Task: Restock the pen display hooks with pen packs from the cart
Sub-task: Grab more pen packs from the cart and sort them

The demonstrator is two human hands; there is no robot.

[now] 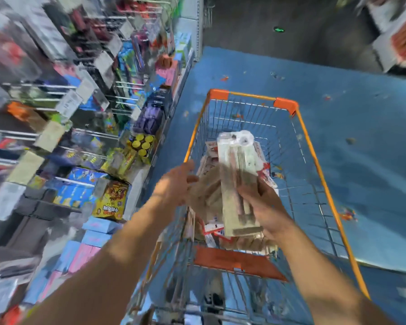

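Observation:
My right hand (263,207) grips a stack of pale pen packs (238,179) from below, holding them upright over the orange-rimmed wire cart (308,146). More packs (211,207) lie piled in the cart basket beneath. My left hand (178,184) hovers beside the stack with fingers spread and relaxed, close to the packs' left edge; the blur hides whether it touches them. The display hooks (63,86) with hanging stationery fill the left side, heavily blurred.
Shelves at lower left hold boxed goods, including a yellow box (111,202) and blue and pink boxes (89,242). The cart's orange child-seat flap (234,262) is near me. Blue floor (361,160) spreads right of the cart; another display stands at top right.

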